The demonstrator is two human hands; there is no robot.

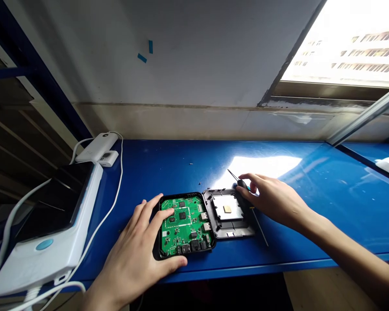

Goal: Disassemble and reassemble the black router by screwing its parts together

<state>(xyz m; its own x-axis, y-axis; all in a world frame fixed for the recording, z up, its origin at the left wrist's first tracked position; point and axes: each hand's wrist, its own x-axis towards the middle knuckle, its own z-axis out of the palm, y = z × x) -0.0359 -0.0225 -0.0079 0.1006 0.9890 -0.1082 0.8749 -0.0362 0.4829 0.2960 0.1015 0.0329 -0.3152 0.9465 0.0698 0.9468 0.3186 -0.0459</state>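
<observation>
A green circuit board (178, 229) lies in a black case at the front of the blue table. My left hand (139, 242) rests spread around the case's left side, one fingertip on the board and the thumb by the front edge. Beside it, touching, is the black cover (218, 226) with a silver plate (234, 208) and a small tan pad (227, 209). My right hand (266, 192) pinches the dark handle of a screwdriver (242, 184) above the cover's back right corner, its shaft pointing back and left.
A second thin tool (259, 229) lies right of the cover. Tiny screws (200, 183) are scattered behind the case. A white device with a dark screen (81, 216), white cables (116, 194) and a power bank (97, 147) stand left. A glass panel's metal frame (363, 116) rises at right.
</observation>
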